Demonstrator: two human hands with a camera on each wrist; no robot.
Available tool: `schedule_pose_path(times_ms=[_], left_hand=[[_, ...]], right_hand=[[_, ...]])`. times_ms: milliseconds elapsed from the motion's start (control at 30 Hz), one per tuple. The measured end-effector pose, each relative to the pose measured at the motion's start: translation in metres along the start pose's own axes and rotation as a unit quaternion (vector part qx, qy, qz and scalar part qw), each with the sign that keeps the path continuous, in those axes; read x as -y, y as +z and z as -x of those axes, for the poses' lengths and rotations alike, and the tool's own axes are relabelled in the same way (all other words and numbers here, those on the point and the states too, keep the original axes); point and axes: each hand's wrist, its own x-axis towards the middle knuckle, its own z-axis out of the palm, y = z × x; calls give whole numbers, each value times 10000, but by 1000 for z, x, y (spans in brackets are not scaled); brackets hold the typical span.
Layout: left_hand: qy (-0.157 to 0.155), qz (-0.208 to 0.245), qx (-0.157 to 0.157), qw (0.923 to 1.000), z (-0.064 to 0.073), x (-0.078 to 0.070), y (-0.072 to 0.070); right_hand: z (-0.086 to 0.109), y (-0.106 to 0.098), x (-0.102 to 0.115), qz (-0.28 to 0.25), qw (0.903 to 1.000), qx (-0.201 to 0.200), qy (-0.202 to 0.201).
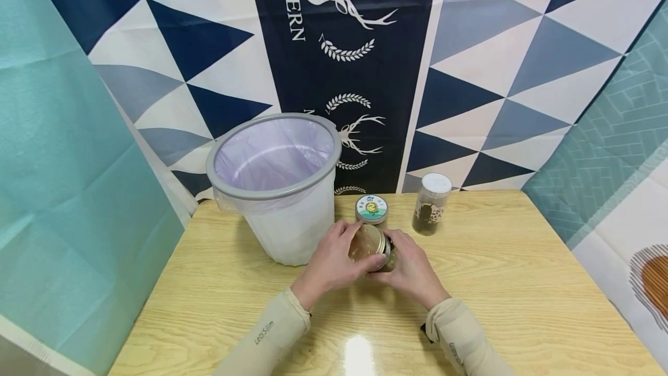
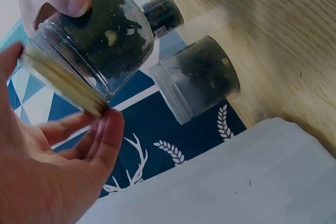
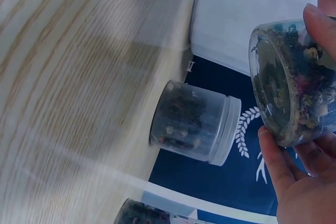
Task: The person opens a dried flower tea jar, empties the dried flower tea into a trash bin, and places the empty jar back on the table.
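My right hand [image 1: 412,266] grips a clear jar [image 2: 105,40] filled with dark dried leaves and paler bits. The jar lies tipped on its side above the table, its threaded mouth toward my left hand [image 1: 339,257]. That hand pinches a gold screw lid [image 2: 63,82] by the edge, between thumb and fingertips. In the left wrist view the lid stands at the mouth, a little apart from it and tilted. The right wrist view shows the jar's base [image 3: 270,85], with my fingers wrapped around its side.
Just behind my hands stands a similar jar [image 3: 189,121] with a cartoon-flower lid [image 1: 371,208]. A taller white-lidded jar [image 1: 432,205] is farther right. To the left stands a white bin [image 1: 292,237] with a grey rim and purple liner. Patterned cloth [image 1: 344,86] hangs behind the table.
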Motion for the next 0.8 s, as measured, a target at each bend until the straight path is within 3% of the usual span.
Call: schedule_pose_path(times_ms=[200,633,800], left_hand=[[-334,322,-14,9989,-1,-2,-3],[28,777,-234,9967,5,12,-11],[-3,862,-182,9961,14,20,-13]], right_hand=[[1,-2,0,-50,10000,-13,68],[2,-6,-5,-234,9993,19,298],[3,-7,-6,-322,9988,18,358]])
